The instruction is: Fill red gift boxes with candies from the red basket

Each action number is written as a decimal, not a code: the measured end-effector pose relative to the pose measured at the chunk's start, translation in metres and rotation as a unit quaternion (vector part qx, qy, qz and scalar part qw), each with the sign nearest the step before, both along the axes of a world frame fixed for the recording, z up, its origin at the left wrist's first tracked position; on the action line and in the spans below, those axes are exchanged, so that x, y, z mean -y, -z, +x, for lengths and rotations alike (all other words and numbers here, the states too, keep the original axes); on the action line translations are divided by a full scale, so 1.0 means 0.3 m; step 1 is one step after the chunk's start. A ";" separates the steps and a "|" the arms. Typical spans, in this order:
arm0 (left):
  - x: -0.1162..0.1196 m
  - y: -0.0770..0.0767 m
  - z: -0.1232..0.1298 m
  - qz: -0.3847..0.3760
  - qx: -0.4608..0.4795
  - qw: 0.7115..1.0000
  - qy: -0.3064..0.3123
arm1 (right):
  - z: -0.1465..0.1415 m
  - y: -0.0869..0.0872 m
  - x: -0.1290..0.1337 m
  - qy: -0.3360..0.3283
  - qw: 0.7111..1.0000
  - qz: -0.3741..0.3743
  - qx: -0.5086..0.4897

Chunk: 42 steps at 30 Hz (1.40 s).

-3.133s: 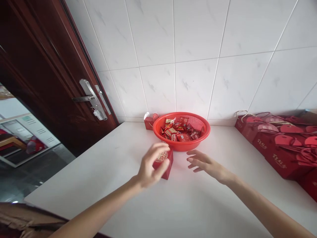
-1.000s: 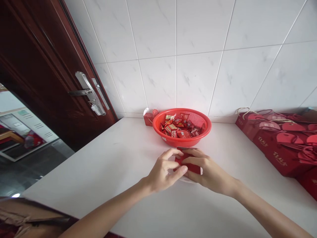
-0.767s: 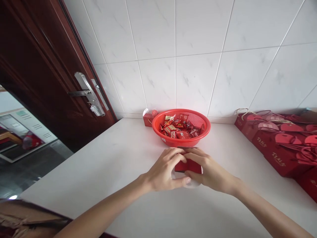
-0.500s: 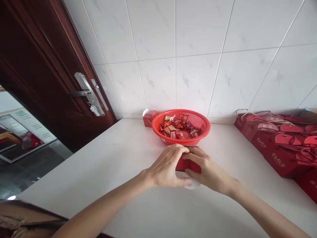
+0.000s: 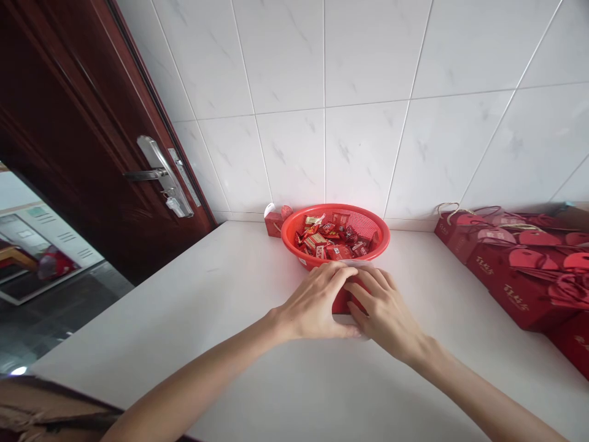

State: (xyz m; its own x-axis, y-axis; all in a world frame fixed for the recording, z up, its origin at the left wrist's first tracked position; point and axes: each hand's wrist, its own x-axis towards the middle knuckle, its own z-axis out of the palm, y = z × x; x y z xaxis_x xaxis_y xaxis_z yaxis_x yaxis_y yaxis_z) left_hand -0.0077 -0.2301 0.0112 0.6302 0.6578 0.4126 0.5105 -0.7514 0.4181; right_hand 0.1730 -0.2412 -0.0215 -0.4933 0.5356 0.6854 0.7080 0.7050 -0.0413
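Note:
Between my two hands is a red gift box (image 5: 341, 301), mostly covered by my fingers, with a pale flap edge showing at its far side. My left hand (image 5: 317, 302) curves around its left side, thumb at the near edge. Over the right side lies my right hand (image 5: 384, 310), its fingers bent across the box. Just behind it stands a red plastic basket (image 5: 294, 258) full of wrapped candies (image 5: 338, 236). A small red box (image 5: 274, 224) with a raised white flap sits left of the basket, against the wall.
Several red gift boxes (image 5: 501, 285) with cord handles and gold lettering stand in rows on the right of the white table (image 5: 193, 319). Behind is a tiled wall (image 5: 359, 153). A dark wooden door (image 5: 92, 110) with a metal handle stands open at the left.
The white flap at the near side of the box is now mostly out of sight under my hands. Pale edges show at the far side. Both hands have shifted slightly and stay on the box.

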 end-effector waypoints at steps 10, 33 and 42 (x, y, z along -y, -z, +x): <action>-0.032 -0.028 0.009 -0.048 -0.062 0.997 -0.003 | 0.049 -0.059 0.008 0.021 0.990 -0.098 -0.097; -0.015 -0.020 -0.114 -0.088 0.024 0.987 -0.133 | 0.118 -0.091 -0.056 0.037 0.874 -0.463 -0.142; 0.019 0.010 -0.161 -0.123 0.000 0.980 -0.153 | 0.109 -0.067 -0.065 -0.038 0.836 -0.516 -0.183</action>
